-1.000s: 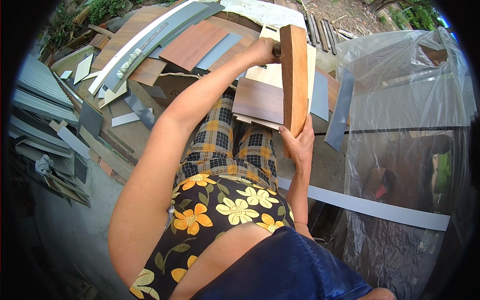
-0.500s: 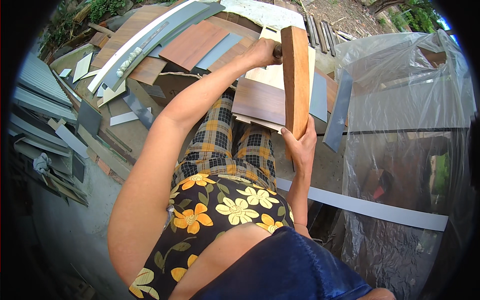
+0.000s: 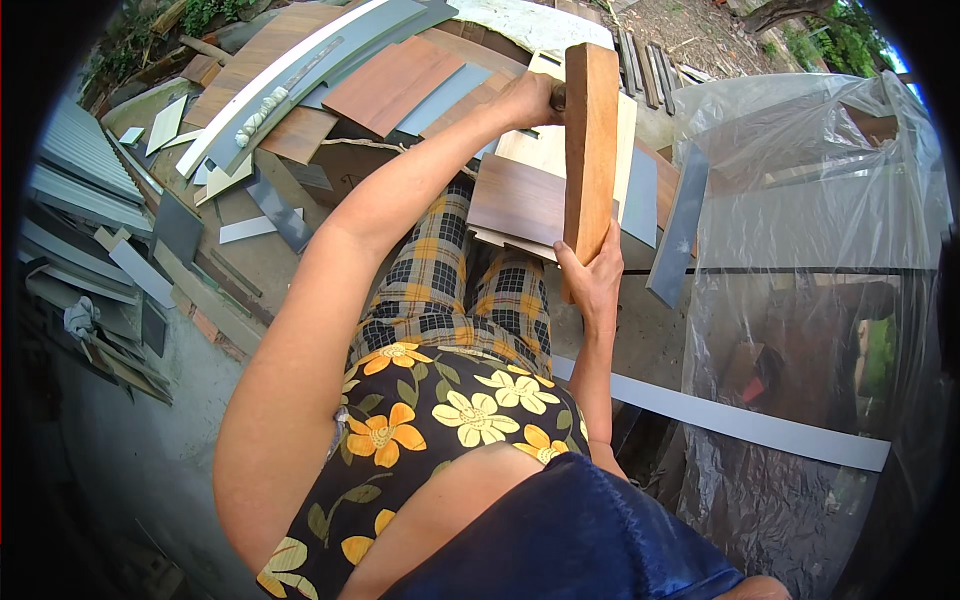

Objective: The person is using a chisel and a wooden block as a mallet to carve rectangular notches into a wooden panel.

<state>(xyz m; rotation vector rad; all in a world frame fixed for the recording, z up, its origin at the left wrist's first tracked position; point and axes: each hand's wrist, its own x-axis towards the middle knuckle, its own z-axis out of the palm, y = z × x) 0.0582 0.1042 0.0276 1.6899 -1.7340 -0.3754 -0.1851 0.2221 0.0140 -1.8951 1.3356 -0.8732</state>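
1. Clear plastic sheeting (image 3: 805, 300) hangs in wrinkles on the right, with a long pale strip (image 3: 725, 412) running along it.
2. Loose boards spread out ahead: among them a reddish-brown board (image 3: 395, 85) and, nearer the knees in plaid trousers (image 3: 440, 250), a dull brown board (image 3: 515, 200) beside a pale sheet (image 3: 535, 148).
3. One thick, orange-brown wooden block (image 3: 591, 130) stands out in front of the body, right of centre, its long side pointing away from the person. It overlaps the pale sheet in view; whether they touch cannot be told.
4. Slight change in the last half second: the block's far end sits a touch higher in view, and the right hand (image 3: 598, 270) has slid or lifted a little with it. The hold looks otherwise the same, so this seems a small adjustment rather than a new step.
5. That right hand is partly closed on the block's near end, thumb along the left edge, other fingers mostly hidden; its forearm rises steeply from below.
6. The left hand (image 3: 530, 103) is curled into a fist beside the far end, arm bent and reaching forward.
7. Smallest, a dark rounded piece (image 3: 558, 97) pokes from that fist toward the block; whether the two are joined is unclear.
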